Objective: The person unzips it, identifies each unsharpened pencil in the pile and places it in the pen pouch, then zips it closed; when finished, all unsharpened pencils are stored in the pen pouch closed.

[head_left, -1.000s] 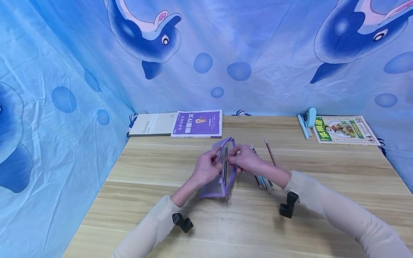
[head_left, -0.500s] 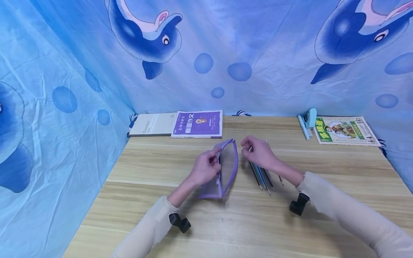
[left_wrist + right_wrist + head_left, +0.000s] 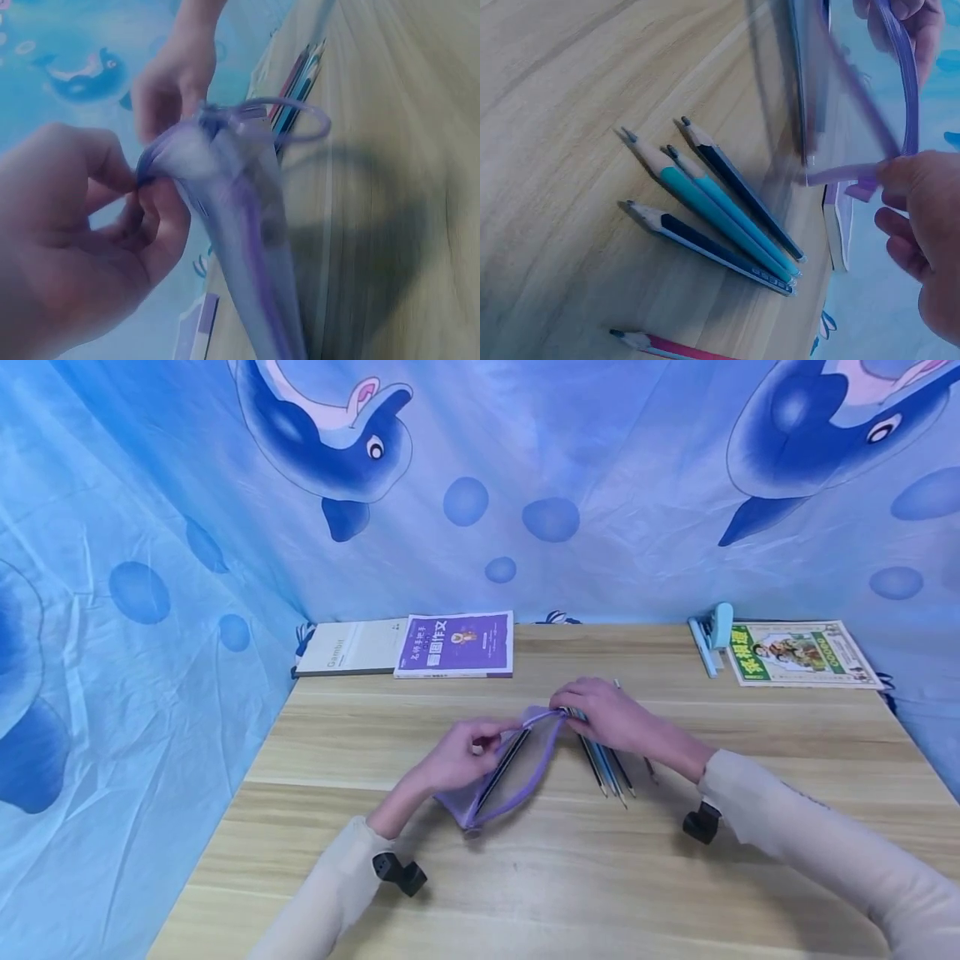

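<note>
A purple translucent zip pencil case (image 3: 455, 803) gapes between my hands, with dark pencils (image 3: 501, 774) lying inside it. My left hand (image 3: 459, 758) pinches one side of its rim between thumb and fingers. At the far end of the opening, my right hand (image 3: 603, 714) pinches the purple zip edge (image 3: 909, 97), as the right wrist view shows. Just right of the case, several blue and black pencils (image 3: 712, 202) lie side by side on the table, points toward me. Apart from them lies a red pencil (image 3: 682, 349), partly covered by my right forearm in the head view.
At the back left lie a white Gambit book (image 3: 352, 647) and a purple book (image 3: 455, 646). A light-blue stapler (image 3: 722, 625) and a green-and-white booklet (image 3: 804, 653) sit at the back right. A dolphin-print curtain (image 3: 465, 435) borders the wooden table (image 3: 585, 893).
My right hand left the case's opening, moved right over the pencils, then came back to grip the case's far end. The case has turned, its near end swinging left.
</note>
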Tool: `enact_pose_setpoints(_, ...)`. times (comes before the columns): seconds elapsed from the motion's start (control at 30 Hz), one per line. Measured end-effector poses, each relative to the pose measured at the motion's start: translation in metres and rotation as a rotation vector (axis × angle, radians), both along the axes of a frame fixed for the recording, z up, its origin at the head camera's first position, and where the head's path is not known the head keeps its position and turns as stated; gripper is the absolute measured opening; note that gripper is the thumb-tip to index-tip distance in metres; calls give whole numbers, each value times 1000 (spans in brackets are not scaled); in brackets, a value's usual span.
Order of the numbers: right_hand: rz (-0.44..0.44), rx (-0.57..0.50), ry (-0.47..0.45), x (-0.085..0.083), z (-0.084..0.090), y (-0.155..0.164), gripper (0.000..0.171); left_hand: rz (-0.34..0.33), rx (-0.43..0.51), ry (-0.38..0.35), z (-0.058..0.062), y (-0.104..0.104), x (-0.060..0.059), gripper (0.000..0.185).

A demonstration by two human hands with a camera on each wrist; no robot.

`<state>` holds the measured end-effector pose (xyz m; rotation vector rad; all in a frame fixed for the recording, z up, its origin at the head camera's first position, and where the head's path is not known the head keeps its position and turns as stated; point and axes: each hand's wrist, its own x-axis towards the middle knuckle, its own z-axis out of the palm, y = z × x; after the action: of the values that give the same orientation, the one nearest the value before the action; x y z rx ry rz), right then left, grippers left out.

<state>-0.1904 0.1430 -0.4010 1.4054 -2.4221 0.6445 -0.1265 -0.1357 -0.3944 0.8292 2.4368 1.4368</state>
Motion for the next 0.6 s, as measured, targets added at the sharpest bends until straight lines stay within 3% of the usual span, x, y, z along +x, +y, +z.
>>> enact_pose_setpoints(0.1, 3, -50, -76, 1, 2, -2, 21, -1, 4, -65, 4, -16, 2, 48)
enact_pose_setpoints(0.17, -23, -78, -179, 2, 5, -5, 16, 47, 6, -127, 7, -30, 3, 44)
enact_pose_setpoints(0.3, -88, -132, -334, 0, 11, -6, 15, 267, 110, -244, 5, -66, 4, 40)
enact_pose_setpoints(0.37, -123, -153, -357, -1, 13, -5, 15, 371, 200, -272, -3, -81, 4, 40)
enact_pose_setpoints(0.43, -142, -158, -352, -2, 13, -4, 15, 425, 267, -273, -14, -94, 7, 43)
enact_pose_setpoints(0.5, -153, -153, -351, -2, 12, -4, 16, 421, 343, -281, -24, -101, 11, 47)
enact_pose_setpoints(0.6, -138, -158, -364, -3, 11, -6, 19, 365, 410, -251, -35, -102, 21, 49)
